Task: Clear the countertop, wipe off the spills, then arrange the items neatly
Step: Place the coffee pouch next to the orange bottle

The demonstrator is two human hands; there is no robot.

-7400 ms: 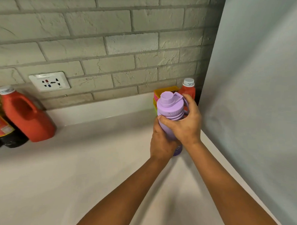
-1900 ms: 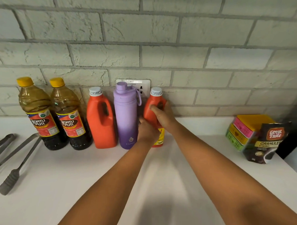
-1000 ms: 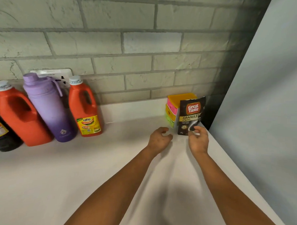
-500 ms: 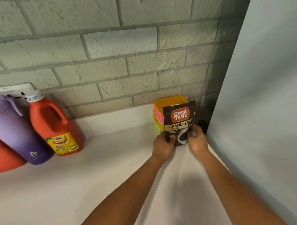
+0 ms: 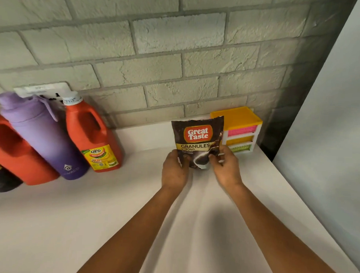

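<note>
A dark brown coffee granules pouch [image 5: 197,137] stands upright near the back of the white countertop [image 5: 90,215]. My left hand [image 5: 174,171] grips its lower left corner and my right hand [image 5: 225,166] grips its lower right corner. Just behind and to the right of the pouch stands a small drawer box [image 5: 242,126] with a yellow top and pink, yellow and green drawers. At the left, along the brick wall, a small red ketchup jug [image 5: 93,133], a purple water bottle [image 5: 42,139] and a larger red jug [image 5: 13,151] stand side by side.
A dark bottle [image 5: 0,179] is partly cut off at the left edge. A wall socket [image 5: 42,88] sits behind the purple bottle. A pale grey panel [image 5: 328,131] bounds the countertop on the right. Bare counter lies between the jugs and the pouch.
Both hands have shifted the pouch leftward, off the front of the drawer box, whose drawers now show. Before that, the purple bottle and small red jug were set against the wall.
</note>
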